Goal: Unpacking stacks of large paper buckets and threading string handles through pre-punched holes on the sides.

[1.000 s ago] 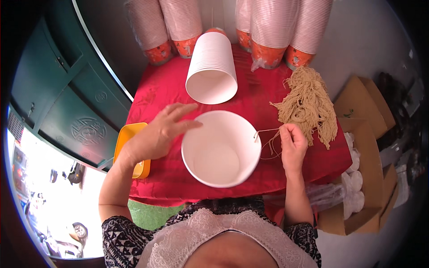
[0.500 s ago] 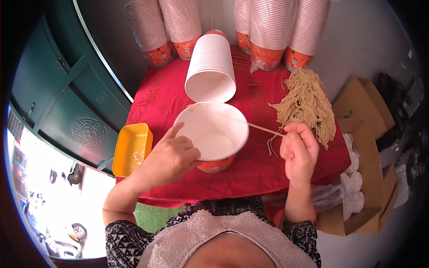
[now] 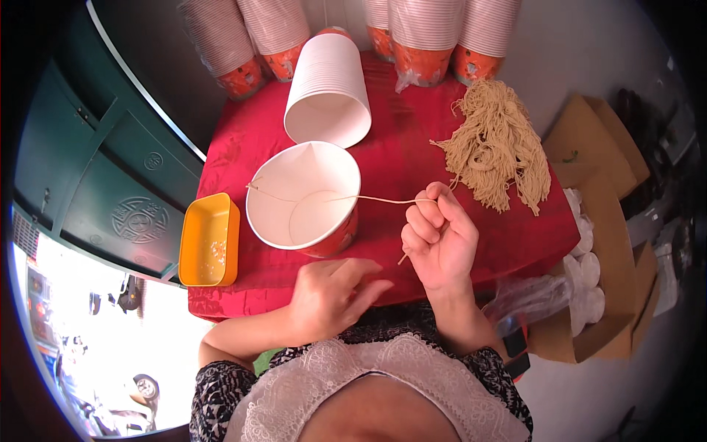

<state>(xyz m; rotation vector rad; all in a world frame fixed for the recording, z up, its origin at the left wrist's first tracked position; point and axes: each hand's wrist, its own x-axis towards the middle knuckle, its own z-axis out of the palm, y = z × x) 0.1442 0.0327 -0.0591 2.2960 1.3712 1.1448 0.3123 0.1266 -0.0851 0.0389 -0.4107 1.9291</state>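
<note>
A white-lined paper bucket (image 3: pixel 283 173) with an orange outside stands tilted on the table, its mouth facing me. A thin tan string (image 3: pixel 390 200) crosses its inside, and a short end sticks out past the left rim. My right hand (image 3: pixel 442 239), right of the bucket, is closed in a pinch on the string, with a tail hanging below the fist. In front of the bucket, nearer me, my left hand (image 3: pixel 328 298) is off it, fingers and thumb apart and slightly blurred, holding nothing. A loose heap of the same tan string (image 3: pixel 501 147) lies at the right.
A nested stack of buckets (image 3: pixel 328 81) lies on its side behind. Wrapped bucket stacks (image 3: pixel 423 37) stand along the wall. A yellow tray (image 3: pixel 188 243) with small white bits sits at the red table's (image 3: pixel 401 110) left edge. Cardboard boxes (image 3: pixel 607 258) stand at the right.
My left hand has let go of the bucket and come down toward me. The bucket has moved left and a little away. My right hand has shifted left, still pinching the string.
</note>
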